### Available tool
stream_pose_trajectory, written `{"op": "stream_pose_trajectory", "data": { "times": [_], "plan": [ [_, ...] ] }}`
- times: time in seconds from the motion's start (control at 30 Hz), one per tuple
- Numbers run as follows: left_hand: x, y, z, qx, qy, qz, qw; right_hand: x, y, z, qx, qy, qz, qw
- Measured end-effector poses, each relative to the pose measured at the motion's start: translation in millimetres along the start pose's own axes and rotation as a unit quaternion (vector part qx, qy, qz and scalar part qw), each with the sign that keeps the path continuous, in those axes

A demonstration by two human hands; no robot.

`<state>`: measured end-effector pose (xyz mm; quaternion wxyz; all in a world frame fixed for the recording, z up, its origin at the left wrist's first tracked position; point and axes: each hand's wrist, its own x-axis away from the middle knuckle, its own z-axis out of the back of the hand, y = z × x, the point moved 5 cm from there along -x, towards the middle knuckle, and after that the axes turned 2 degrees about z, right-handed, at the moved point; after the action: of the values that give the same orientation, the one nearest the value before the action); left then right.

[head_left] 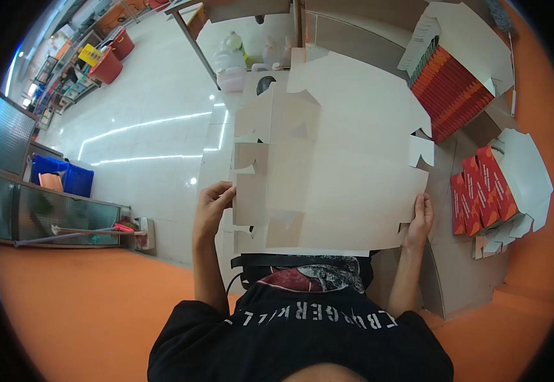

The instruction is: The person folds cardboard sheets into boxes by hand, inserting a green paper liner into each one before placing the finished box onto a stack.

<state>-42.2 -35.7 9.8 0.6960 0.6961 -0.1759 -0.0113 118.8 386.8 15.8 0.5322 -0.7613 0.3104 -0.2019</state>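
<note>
A large flat cardboard box blank, pale inside with cut flaps and notches along its sides, is held out in front of my chest. My left hand pinches its left edge between thumb and fingers. On the opposite side, my right hand grips the lower right edge, the fingers partly behind the sheet. Some side flaps at the left are folded or overlapped, and the sheet's printed face is turned away from me.
A stack of red-printed cartons stands at the upper right. Below it are several more red boxes beside white flattened card. Plastic bottles sit beyond the sheet. Far left are a blue crate, red buckets and a broom.
</note>
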Motion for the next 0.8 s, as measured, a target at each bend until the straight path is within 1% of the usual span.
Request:
{"op": "stream_pose_trajectory", "data": {
  "times": [0.1, 0.3, 0.4, 0.5, 0.53, 0.63, 0.7, 0.73, 0.77, 0.8],
  "plan": [
    [-0.2, -0.4, 1.1, 0.0, 0.012, 0.002, 1.0, -2.1, 16.5, 13.4, 0.017, 0.005, 0.006, 1.0],
    [1.1, 2.1, 3.5, -0.015, 0.018, 0.009, 1.0, -2.7, 18.6, 12.0, 0.05, 0.003, 0.021, 0.998],
    [4.5, 11.1, -0.1, -0.028, 0.046, 0.003, 0.999, -2.1, 21.1, 9.0, 0.058, -0.013, 0.018, 0.998],
    [8.1, 19.6, 4.6, -0.043, 0.101, -0.019, 0.994, 1.1, 15.5, 2.6, 0.057, -0.034, 0.029, 0.997],
    [10.5, 25.6, 5.5, -0.059, 0.134, -0.03, 0.989, 2.0, 14.6, 3.5, 0.053, -0.035, 0.023, 0.998],
    [28.8, 55.7, -11.7, -0.158, 0.179, -0.095, 0.966, 4.7, 3.2, -3.5, 0.047, -0.031, 0.019, 0.998],
    [37.9, 73.3, -40.5, -0.166, 0.108, -0.08, 0.977, 7.9, -6.3, -18.1, 0.015, -0.008, 0.012, 1.0],
    [38.6, 76.3, -52.7, -0.171, 0.073, -0.074, 0.98, 7.1, -3.4, -18.2, -0.009, -0.029, 0.011, 0.999],
    [35.8, 76.6, -60.2, -0.159, 0.056, -0.102, 0.98, 8.3, -4.5, -20.3, 0.003, -0.056, 0.017, 0.998],
    [33.9, 75.8, -66.7, -0.147, 0.042, -0.128, 0.98, 10.7, -5.5, -21.9, 0.003, -0.079, -0.018, 0.997]
  ]
}}
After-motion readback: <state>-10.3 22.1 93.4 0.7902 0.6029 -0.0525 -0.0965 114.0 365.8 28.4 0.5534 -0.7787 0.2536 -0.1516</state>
